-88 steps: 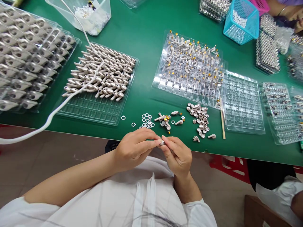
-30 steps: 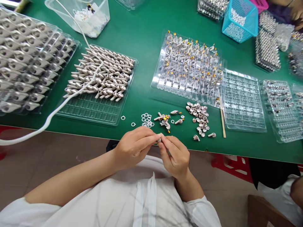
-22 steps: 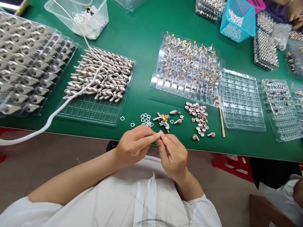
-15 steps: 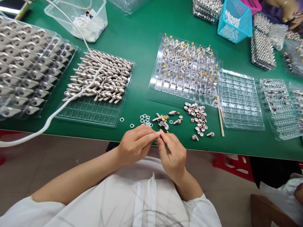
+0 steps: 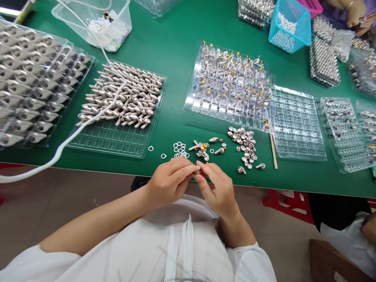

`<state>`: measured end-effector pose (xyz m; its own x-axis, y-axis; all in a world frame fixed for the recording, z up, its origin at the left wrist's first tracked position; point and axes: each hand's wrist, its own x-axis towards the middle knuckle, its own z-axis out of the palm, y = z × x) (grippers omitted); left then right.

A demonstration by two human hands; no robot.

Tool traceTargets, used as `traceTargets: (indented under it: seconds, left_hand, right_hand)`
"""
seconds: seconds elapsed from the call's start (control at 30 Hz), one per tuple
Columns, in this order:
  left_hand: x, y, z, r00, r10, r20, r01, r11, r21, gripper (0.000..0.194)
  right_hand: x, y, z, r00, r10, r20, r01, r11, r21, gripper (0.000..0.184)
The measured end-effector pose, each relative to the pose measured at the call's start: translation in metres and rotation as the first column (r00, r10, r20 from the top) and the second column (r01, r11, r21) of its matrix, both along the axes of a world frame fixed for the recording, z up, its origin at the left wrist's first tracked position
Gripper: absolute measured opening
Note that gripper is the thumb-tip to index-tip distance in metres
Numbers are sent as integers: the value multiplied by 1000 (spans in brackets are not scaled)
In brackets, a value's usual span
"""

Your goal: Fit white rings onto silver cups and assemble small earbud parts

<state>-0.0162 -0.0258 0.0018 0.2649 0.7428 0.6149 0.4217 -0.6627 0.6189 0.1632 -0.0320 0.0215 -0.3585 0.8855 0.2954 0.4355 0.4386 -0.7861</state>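
Note:
At the table's front edge my left hand (image 5: 170, 178) and my right hand (image 5: 219, 190) meet fingertip to fingertip. Both pinch a small earbud part (image 5: 197, 171), mostly hidden by the fingers. Just beyond them lies a small heap of beige earbud housings (image 5: 202, 147) with orange flex strips. White rings (image 5: 179, 149) are scattered to its left. A pile of round beige earbud caps (image 5: 246, 143) sits to the right, with loose earbuds (image 5: 260, 166) close by.
Behind the parts stands a clear tray (image 5: 211, 111) full of earbuds; a wooden stick (image 5: 273, 147) lies beside another clear tray (image 5: 299, 125). A white cable (image 5: 85, 127) crosses a tray of beige housings (image 5: 126, 94) at left. A co-worker's hand (image 5: 355, 13) shows top right.
My right hand has shifted slightly right and its fingers have moved at the earbud part, which now shows a little more. My left hand keeps its pinch. The view has shifted slightly.

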Motion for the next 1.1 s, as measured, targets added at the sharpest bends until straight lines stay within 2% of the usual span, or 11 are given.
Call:
traceTargets:
  seconds: [0.13, 0.4, 0.53, 0.9, 1.1]
  left_hand:
    - [3, -2, -2, 999, 37, -17, -37, 999, 1, 27]
    - [5, -2, -1, 997, 80, -17, -80, 997, 8, 29]
    - [5, -2, -1, 996, 90, -13, -89, 996, 9, 29]
    - [1, -3, 10, 997, 58, -55, -59, 998, -13, 22]
    - [-4, 1, 12, 992, -4, -127, 7, 1000, 21, 17]
  right_hand:
    - [-3, -1, 0, 995, -2, 97, -5, 998, 70, 32]
    - [-9, -2, 0, 996, -75, 47, 76, 997, -13, 29]
    - [-8, -1, 1, 998, -48, 45, 49, 999, -18, 24]
    - [-1, 1, -4, 1000, 9, -3, -9, 997, 79, 26]
    - [0, 1, -3, 999, -3, 50, -4, 990, 142, 27]
